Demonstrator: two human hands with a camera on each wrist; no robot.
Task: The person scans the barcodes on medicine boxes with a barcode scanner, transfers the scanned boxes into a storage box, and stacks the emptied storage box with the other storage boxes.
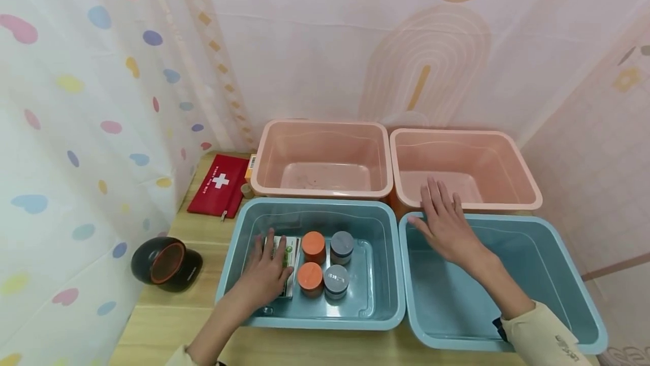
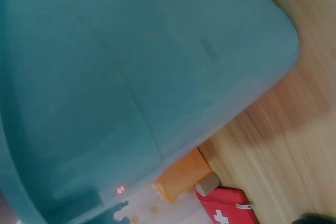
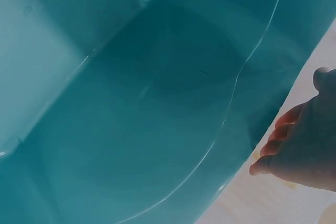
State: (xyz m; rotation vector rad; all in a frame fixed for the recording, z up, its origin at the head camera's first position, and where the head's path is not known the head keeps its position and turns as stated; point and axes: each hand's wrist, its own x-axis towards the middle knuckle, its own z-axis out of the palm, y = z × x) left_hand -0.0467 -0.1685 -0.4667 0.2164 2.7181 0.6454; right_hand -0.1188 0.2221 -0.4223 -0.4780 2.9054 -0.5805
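In the head view my left hand reaches into the left blue tub, its spread fingers over a white and green box that they partly hide. Beside the box stand two orange-lidded jars and two grey-lidded jars. My right hand is above the back rim of the right blue tub, fingers straight, holding nothing. The right wrist view also has this right hand at its edge. Only tub wall fills most of the left wrist view; the left hand is out of it.
Two pink tubs stand behind the blue ones. To the left, a red first aid pouch lies on the wooden table, with an orange box behind it. A black rounded object sits nearer me. Patterned curtains surround the table.
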